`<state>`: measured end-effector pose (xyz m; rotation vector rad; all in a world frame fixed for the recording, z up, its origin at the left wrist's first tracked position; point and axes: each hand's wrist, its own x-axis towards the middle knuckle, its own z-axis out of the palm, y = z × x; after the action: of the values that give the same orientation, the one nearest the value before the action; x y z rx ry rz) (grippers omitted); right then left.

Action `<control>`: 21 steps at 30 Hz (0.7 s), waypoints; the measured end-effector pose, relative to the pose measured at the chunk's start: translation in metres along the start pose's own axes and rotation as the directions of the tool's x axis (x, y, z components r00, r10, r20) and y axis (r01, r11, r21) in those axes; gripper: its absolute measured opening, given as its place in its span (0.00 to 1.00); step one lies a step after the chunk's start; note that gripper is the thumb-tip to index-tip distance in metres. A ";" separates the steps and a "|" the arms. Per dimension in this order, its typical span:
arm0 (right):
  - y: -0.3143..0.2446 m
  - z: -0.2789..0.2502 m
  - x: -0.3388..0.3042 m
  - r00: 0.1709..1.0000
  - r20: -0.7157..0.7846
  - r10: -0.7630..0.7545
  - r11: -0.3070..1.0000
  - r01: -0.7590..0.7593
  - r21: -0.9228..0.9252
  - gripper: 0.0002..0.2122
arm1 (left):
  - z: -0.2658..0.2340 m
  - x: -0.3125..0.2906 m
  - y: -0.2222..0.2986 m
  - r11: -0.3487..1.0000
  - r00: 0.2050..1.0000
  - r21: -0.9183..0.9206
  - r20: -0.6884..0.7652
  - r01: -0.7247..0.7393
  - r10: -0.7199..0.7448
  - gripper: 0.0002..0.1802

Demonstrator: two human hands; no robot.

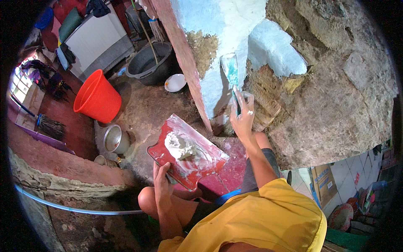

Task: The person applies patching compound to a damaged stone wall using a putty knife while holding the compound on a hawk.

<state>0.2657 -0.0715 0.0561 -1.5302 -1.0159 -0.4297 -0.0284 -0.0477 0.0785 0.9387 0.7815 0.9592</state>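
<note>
My left hand point(162, 176) is closed on the near left edge of a red plasterer's hawk point(205, 166), a flat board smeared with white. A mound of white plaster point(178, 146) sits on the board. Up by the wall, my right hand point(242, 113) grips the handle of a putty knife point(230, 69) with a wide blade and greenish-blue smears. The blade lies against or close to the light blue painted wall point(210, 90); whether it touches, I cannot tell. White specks stick to my right hand.
Bare, rough wall point(327, 113) spreads to the right, with a loose-edged blue paint patch point(275, 46). On the left floor stand a red bucket point(98, 98), a metal pot point(116, 140), a black basin point(151, 63) and a white plate point(175, 82). A pale blue hose point(79, 209) runs at lower left.
</note>
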 end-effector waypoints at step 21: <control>0.008 0.004 -0.016 0.999 -0.031 0.025 1.000 -0.026 0.000 0.20 | -0.001 -0.001 -0.002 1.000 1.000 -0.004 -0.017 0.009 -0.009 0.24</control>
<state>0.2620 -0.0727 0.0377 -1.5310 -0.9714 -0.4345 -0.0293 -0.0491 0.0760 0.9241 0.7975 0.9614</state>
